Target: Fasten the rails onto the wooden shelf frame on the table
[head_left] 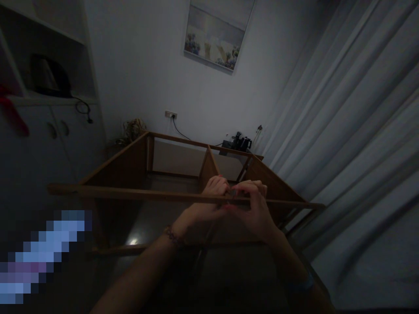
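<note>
At the near side of a wooden frame (178,139), both hands are brought together on the near top rail (147,194), to the right of its middle and close to the near end of an upright divider (209,161). The left hand (215,187) is held narrow, its fingers bent above the rail, while the right hand (257,211) is curved about the rail, with fingers seen above and thumb below. The fingertips are nearly met, but it cannot be told in the dim light whether the rail is gripped or something small is pinched. The frame is closed by a brown left end panel (121,168) and a right end panel (278,179). A bracelet (173,237) is worn at the left wrist and a blue band (304,283) on the right forearm. To the far right, behind the frame, a black kettle (245,144) is seen; on the far wall, a cord is plugged into an outlet (167,114), and a picture (212,37) is hung higher up. The left side is filled by a cabinet (75,144), with a dark appliance (62,83) set on its shelf, and the right side by a pale curtain (353,109).
</note>
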Action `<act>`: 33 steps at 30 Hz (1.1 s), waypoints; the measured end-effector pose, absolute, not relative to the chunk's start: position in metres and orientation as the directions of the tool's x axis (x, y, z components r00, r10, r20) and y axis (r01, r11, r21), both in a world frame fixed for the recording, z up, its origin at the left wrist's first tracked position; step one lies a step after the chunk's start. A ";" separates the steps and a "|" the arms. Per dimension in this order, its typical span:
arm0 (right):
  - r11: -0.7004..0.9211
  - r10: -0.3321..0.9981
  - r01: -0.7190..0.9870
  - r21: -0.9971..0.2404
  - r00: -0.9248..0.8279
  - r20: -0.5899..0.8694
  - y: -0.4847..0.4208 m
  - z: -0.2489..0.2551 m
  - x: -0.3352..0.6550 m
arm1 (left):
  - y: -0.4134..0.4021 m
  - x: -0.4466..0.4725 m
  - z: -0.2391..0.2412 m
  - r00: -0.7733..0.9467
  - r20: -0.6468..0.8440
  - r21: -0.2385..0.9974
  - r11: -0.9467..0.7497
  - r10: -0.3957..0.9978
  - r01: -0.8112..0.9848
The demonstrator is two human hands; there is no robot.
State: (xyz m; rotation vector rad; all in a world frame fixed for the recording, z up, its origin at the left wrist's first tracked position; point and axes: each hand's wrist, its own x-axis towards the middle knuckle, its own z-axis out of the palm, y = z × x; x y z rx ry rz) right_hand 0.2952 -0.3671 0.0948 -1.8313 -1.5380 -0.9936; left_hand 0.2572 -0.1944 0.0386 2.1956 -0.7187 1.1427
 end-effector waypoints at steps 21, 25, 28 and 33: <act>-0.612 0.407 0.719 0.329 -0.070 0.911 -0.373 0.073 0.276 | -0.195 0.256 0.039 0.531 0.831 0.297 -0.676 -0.165 -0.674; -0.550 0.480 0.774 0.314 -0.015 0.877 -0.373 0.076 0.274 | -0.194 0.259 0.037 0.510 0.841 0.270 -0.676 -0.182 -0.686; -0.456 0.500 0.869 0.190 0.074 0.863 -0.370 0.074 0.272 | -0.194 0.260 0.037 0.517 0.835 0.267 -0.683 -0.188 -0.679; -0.338 0.439 0.926 -0.168 0.313 0.842 -0.363 0.059 0.268 | -0.194 0.260 0.036 0.532 0.826 0.276 -0.689 -0.187 -0.671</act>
